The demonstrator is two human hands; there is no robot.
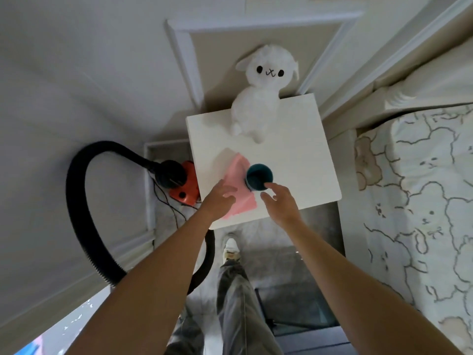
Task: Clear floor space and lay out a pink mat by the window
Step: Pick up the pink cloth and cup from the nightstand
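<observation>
Against the left wall, a black corrugated vacuum hose (pixel 84 201) loops up from the floor to an orange canister vacuum (pixel 185 188) standing just beside the left edge of a white table (pixel 294 149). Thin black cords trail on the floor below the canister.

The left hand (pixel 220 198) hovers over the near-left corner of the table, fingers spread and unclenched, gripping nothing. Beneath it lies a folded pink cloth (pixel 240 175), running from the near edge toward the middle of the table; whether this is the mat itself cannot be told from here.

A teal cup (pixel 259 176) stands upright on the right part of the pink cloth, its open mouth facing up. The right hand (pixel 279 201) is open beside it, a fingertip at or almost at the cup's near wall, with no grasp closed yet.

A white plush lamb (pixel 263 90) sits at the far edge of the table. A bed with a bear-print cover (pixel 422 201) lies to the right.

Procedure, as judged: grasp the cup around its wall with the right hand and lift it straight up before drawing the cloth. Press the cloth flat with the left hand so the cup does not tip. Whether the cup holds liquid cannot be seen; keep it level.
</observation>
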